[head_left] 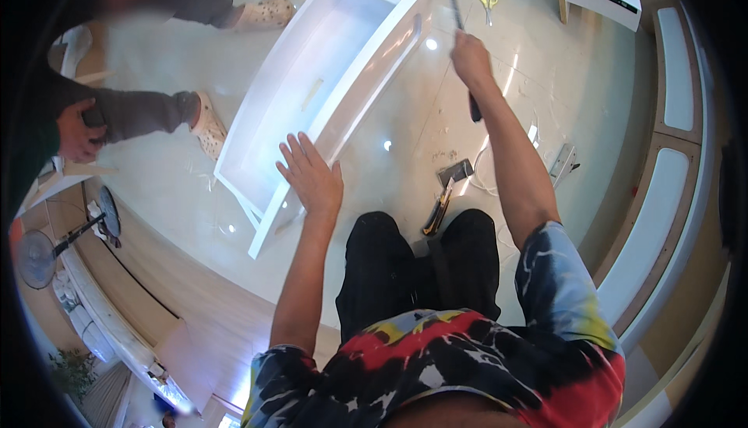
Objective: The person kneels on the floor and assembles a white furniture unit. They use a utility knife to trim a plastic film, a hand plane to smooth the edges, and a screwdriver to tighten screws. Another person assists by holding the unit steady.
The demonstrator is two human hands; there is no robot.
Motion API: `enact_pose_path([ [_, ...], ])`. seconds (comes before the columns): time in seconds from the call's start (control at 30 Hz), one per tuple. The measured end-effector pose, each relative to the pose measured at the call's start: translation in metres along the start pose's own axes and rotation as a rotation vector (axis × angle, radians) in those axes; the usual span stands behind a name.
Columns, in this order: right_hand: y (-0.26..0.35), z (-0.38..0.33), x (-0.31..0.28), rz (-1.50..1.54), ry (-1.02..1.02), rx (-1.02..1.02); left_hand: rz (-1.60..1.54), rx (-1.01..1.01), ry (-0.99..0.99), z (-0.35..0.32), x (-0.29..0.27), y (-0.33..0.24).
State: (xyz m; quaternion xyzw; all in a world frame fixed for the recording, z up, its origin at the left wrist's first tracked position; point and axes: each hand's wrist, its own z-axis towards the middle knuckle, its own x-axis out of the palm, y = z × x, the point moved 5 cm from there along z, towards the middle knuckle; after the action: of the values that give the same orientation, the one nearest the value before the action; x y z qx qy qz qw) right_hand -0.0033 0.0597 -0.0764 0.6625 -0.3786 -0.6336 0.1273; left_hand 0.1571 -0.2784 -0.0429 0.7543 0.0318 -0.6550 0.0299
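Observation:
A white drawer (261, 70) rests on the floor to my left, its long front panel (372, 46) slanting from lower left to upper right. My left hand (313, 180) lies with fingers spread on the near end of the drawer, at the front panel's top edge. To the right of the panel, my right hand (472, 60) is wrapped round a long, narrow, dark file-like tool (453, 1). Its black handle shows below my fist, and its blade points away from me, apart from the drawer; motion slightly blurs it.
Near my knees lie a utility knife (438, 211) and a dark block (455, 172). Yellow-handled scissors (487, 6) lie farther off. A power strip (562, 162) with white cable is at right. Another person's clogs (209, 126) stand left of the drawer. White panels (674, 70) line the right.

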Motion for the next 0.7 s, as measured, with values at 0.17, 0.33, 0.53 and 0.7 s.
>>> enact_pose_path([
  [0.17,-0.092,-0.111,-0.020,0.240,-0.040,0.216,-0.057,0.045,-0.102,0.075,0.003,-0.095],
  [0.33,-0.170,-0.229,0.031,0.468,-0.062,0.430,-0.012,0.386,-0.268,0.196,-0.013,-0.243],
  [0.53,-0.111,-0.167,0.002,0.420,0.025,0.275,-0.542,0.779,0.018,0.191,-0.063,-0.281],
  [0.7,-0.042,-0.099,0.007,0.279,0.219,-0.002,-0.352,0.169,0.033,0.166,-0.026,-0.116],
])
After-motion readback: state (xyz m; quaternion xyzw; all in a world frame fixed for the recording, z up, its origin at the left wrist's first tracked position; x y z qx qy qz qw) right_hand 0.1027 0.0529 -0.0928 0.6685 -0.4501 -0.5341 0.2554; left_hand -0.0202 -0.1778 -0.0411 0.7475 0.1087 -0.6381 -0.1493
